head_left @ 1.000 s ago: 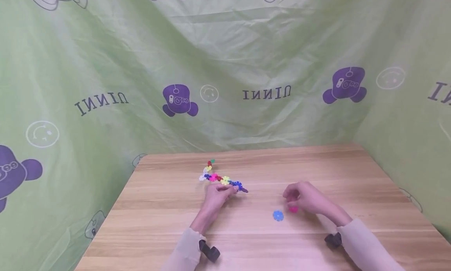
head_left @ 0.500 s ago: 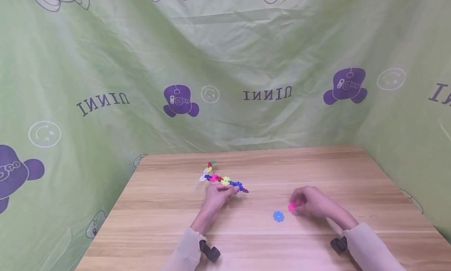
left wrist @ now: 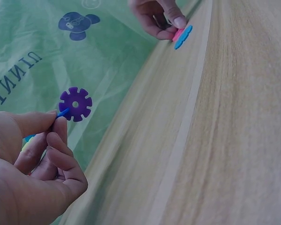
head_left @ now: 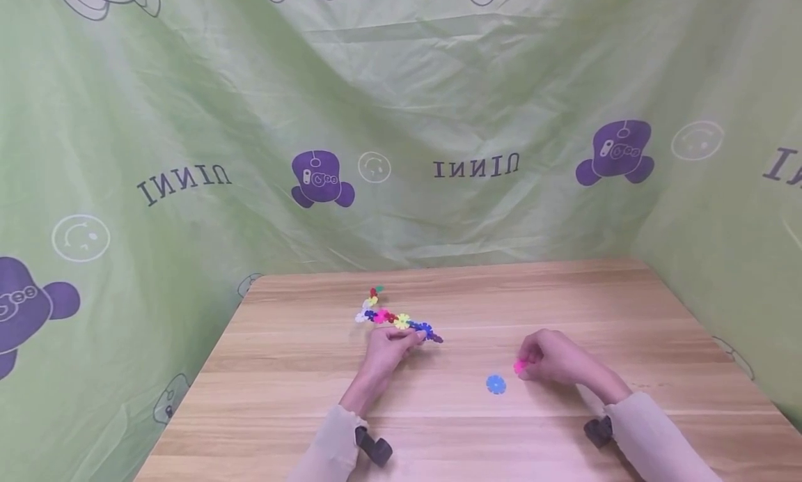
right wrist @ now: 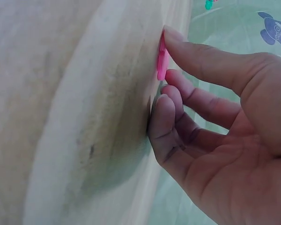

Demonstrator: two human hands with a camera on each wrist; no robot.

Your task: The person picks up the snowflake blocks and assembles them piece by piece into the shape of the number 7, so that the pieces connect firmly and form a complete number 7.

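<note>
My left hand (head_left: 385,350) pinches the near end of a chain of interlocked snowflake discs (head_left: 402,321), in blue, yellow, red, pink, white and green. In the left wrist view, a blue disc sits edge-on between thumb and forefinger, and a notched purple disc (left wrist: 75,104) is joined to it at the tip. To the right, my right hand (head_left: 551,356) pinches a pink snowflake disc (right wrist: 163,61) by its edge between thumb and fingers, low over the wood. A light blue snowflake disc (head_left: 496,384) lies flat on the table just left of that hand.
The wood-grain table (head_left: 301,412) is backed and flanked by a green curtain (head_left: 401,217) with purple cartoon prints. Black wrist straps (head_left: 374,447) sit at both cuffs. The chain's far end bends back toward the rear of the table.
My right hand has shifted slightly right and taken the pink disc between its fingertips, tilting it up from the table. My left hand and the chain stay in place.
</note>
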